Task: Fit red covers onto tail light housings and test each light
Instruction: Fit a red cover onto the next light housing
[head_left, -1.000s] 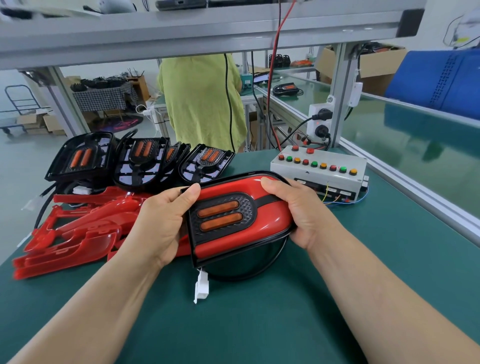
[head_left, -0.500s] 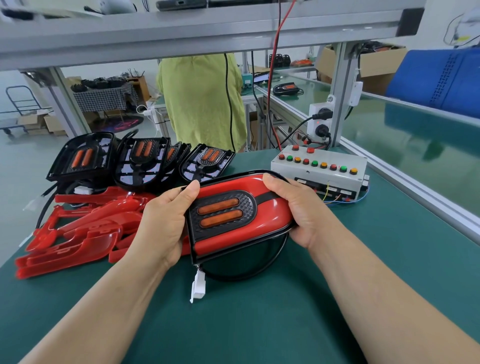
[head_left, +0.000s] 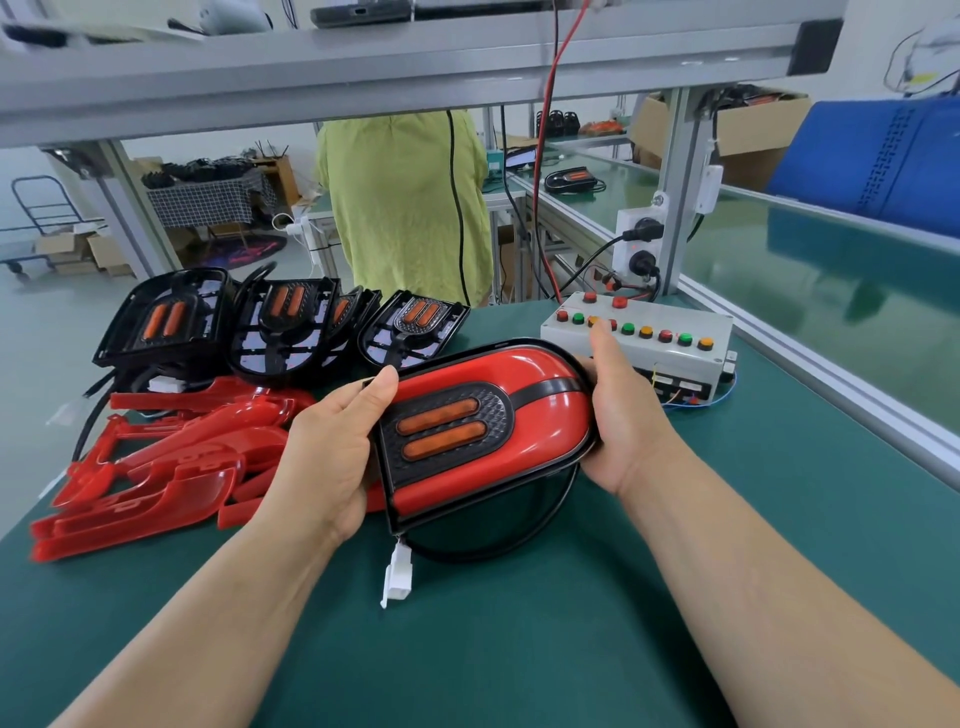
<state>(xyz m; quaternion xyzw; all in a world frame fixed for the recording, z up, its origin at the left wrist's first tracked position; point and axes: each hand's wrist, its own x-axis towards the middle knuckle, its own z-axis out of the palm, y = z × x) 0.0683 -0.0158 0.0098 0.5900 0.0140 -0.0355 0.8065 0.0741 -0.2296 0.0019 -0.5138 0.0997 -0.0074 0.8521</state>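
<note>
Cardboard box (head_left: 748, 140): it stood open at the far right behind the frame post, with dark parts and wires showing over its rim. I couldn't make out what they were.
Tail light (head_left: 519, 415): it was held just above the green table (head_left: 519, 649) between both hands, with its rounded end toward the right.
Red cover (head_left: 550, 410): it was glossy and seated on the black housing (head_left: 387, 488), whose rim showed around it. A black band crossed the cover.
Insert (head_left: 493, 410): a black, textured panel at the squared end, carrying two orange bars (head_left: 441, 434), one above the other.
Cable (head_left: 498, 553): black, it looped beneath the light and ended in a white connector (head_left: 397, 577) that hung just above the table.
Left hand (head_left: 332, 452): it gripped the squared end, with the thumb on the top edge.
Right hand (head_left: 623, 415): it was wrapped around the rounded end, with one finger raised in front of the button box (head_left: 675, 353). Whether the finger touched the box, I couldn't tell.
Behind: bare housings (head_left: 291, 327) stood in a row, and loose covers (head_left: 156, 478) were piled beside the left hand.
</note>
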